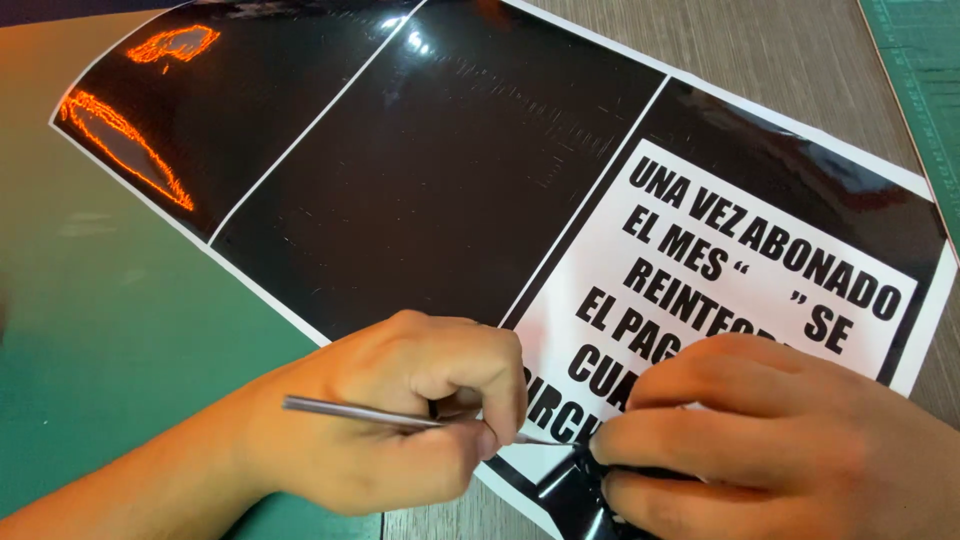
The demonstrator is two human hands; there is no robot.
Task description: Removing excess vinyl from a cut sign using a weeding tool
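Left hand [400, 410] pinches a thin metal pick [360, 412], its tip aimed right, just touching the peeled black vinyl strip [565, 490]. Right hand [770, 450] clamps that curled strip between fingertips at the near edge of the glossy black-and-white sheet [450, 170], on the green mat [110, 330].

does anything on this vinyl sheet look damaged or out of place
Yes. At the near edge, a crumpled strip of black vinyl is lifted off the vinyl sheet, pinched by the right hand. The far-left corner curls upward.
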